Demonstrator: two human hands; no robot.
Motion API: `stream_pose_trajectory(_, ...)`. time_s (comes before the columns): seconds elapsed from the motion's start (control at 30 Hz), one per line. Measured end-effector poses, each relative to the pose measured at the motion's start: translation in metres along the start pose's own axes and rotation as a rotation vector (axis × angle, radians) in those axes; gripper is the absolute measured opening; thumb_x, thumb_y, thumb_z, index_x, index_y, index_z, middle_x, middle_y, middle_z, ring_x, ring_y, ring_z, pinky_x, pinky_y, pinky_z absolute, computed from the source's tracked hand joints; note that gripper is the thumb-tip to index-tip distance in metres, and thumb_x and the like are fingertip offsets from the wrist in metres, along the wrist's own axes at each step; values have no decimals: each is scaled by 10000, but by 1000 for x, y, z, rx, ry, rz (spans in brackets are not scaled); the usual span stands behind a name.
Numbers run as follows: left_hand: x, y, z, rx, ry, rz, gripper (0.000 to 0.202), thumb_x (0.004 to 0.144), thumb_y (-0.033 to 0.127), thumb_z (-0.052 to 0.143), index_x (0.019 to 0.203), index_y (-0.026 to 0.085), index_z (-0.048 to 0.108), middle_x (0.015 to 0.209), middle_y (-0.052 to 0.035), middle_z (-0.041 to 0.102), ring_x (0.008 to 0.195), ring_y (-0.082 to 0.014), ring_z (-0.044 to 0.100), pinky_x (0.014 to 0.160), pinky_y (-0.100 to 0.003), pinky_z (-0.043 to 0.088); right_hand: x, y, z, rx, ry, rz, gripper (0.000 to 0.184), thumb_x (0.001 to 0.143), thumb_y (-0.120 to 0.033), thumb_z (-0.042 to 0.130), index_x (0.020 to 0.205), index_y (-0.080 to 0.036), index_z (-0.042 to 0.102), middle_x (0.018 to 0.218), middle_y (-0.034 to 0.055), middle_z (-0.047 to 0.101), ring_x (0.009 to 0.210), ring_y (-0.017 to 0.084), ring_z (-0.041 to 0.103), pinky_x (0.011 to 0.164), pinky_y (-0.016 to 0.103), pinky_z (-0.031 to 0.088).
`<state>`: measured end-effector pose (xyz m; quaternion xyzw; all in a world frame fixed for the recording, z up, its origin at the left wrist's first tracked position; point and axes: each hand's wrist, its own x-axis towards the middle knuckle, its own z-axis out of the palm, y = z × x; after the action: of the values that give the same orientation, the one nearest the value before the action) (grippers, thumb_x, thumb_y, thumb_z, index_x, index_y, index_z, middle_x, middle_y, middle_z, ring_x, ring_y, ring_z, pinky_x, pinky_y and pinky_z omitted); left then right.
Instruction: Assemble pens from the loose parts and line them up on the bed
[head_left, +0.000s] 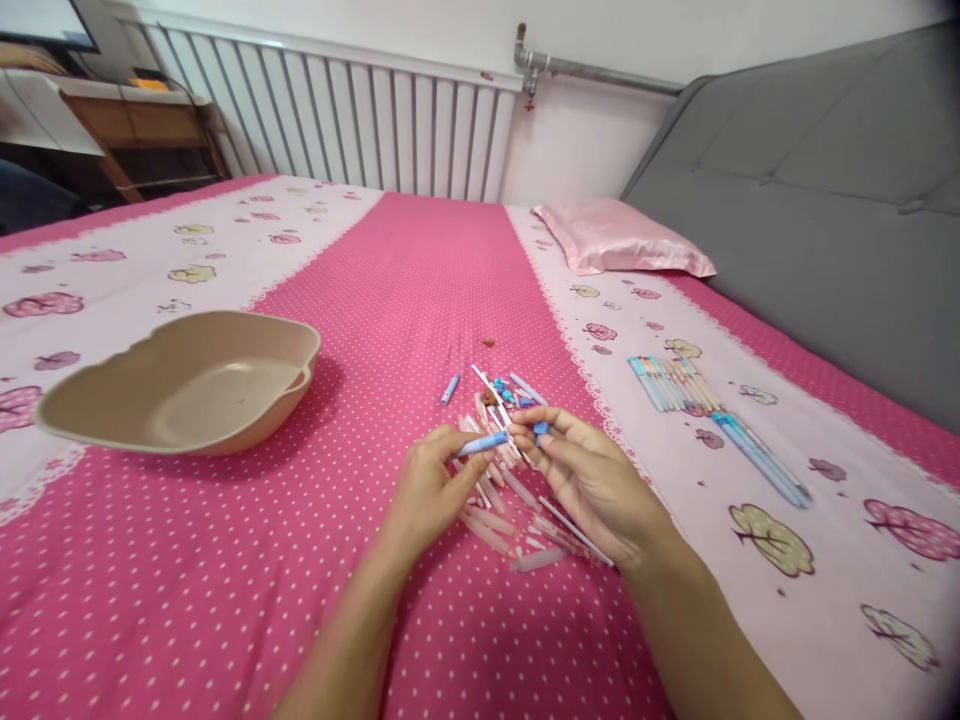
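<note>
My left hand [435,490] pinches a light-blue pen barrel [482,444] between thumb and fingers, its end pointing right. Just beside that end, my right hand [592,475] holds a small blue pen part [541,428] at its fingertips; its exact shape is too small to tell. Beneath both hands spreads a loose heap of pen parts [517,490], with pale pink barrels and thin white tubes. Small blue and brown pieces lie at its far side. A separate short blue-purple barrel [450,389] rests left of the heap.
A beige plastic basin [187,385] stands on the pink dotted bedspread [352,330] at left. To the right lie a row of pens [675,384] and several longer blue pens [761,460]. A pink pillow [619,237] sits by the grey headboard [817,200]; a white radiator [337,110] lines the wall.
</note>
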<state>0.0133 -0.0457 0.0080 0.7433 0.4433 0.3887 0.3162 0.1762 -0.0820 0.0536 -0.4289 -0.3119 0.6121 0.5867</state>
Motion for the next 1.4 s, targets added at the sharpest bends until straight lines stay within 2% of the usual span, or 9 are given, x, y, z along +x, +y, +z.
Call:
stream_pose_trajectory(0.17,0,3,-1,11,-14,9,230,850,355,550,820,168,681,711,-27,605,671,-161,536,638,-278,388,-1,4,3,-212,16,-164,140,780,-237,659,910,-196,626,988,32,677,906,129,639,833,245,500)
stream_pose_trajectory(0.27,0,4,-1,27,-34,22,267,862,388,533,850,163,678,741,-35,605,695,-168,543,648,-283,390,0,7,2,-302,-11,-193,160,780,-251,669,923,-191,632,976,37,697,860,134,654,775,250,514)
stream_pose_trajectory(0.63,-1,6,-3,84,-74,72,295,904,353,476,1066,187,658,860,-58,623,809,-194,558,749,-317,396,2,14,-7,-584,-93,-344,130,821,-225,622,944,-196,652,1048,60,701,981,184,659,871,307,494)
stream_pose_trajectory(0.83,-3,6,-4,73,-21,129,319,931,303,427,1187,206,592,928,-69,628,870,-202,554,811,-331,393,-2,8,-7,-749,-97,-397,255,879,-260,545,1115,-212,626,1125,74,675,1036,204,635,908,343,471)
stream_pose_trajectory(0.97,-2,6,-4,79,35,157,271,929,286,437,1092,206,639,899,-65,636,860,-200,553,804,-324,394,-2,5,-8,-809,-112,-366,352,924,-303,463,1254,-225,559,1072,68,685,869,187,659,842,350,489)
stream_pose_trajectory(1.1,0,7,-4,58,64,181,241,916,277,470,1039,191,657,885,-68,640,847,-198,557,787,-317,404,-2,3,-8,-801,-78,-344,355,919,-376,472,1198,-197,598,931,57,697,763,182,642,755,330,500)
stream_pose_trajectory(1.23,0,8,-3,-41,74,176,205,887,270,529,1000,190,681,880,-66,653,846,-191,573,783,-307,424,-2,2,-6,-817,-52,-356,314,897,-420,508,1040,-180,651,825,45,688,794,194,648,754,324,493)
stream_pose_trajectory(1.3,-1,9,-3,-170,61,126,200,871,288,558,985,196,695,876,-61,664,836,-186,588,776,-299,441,-2,2,-5,-766,-66,-342,299,876,-431,541,1003,-180,642,890,57,691,836,195,654,771,323,498)
stream_pose_trajectory(1.4,-1,11,-3,-489,58,-51,229,825,345,619,973,195,711,877,-62,694,827,-190,618,792,-312,471,-1,5,-4,-685,-103,-269,314,828,-420,614,1041,-190,606,1052,79,672,916,194,650,799,325,507)
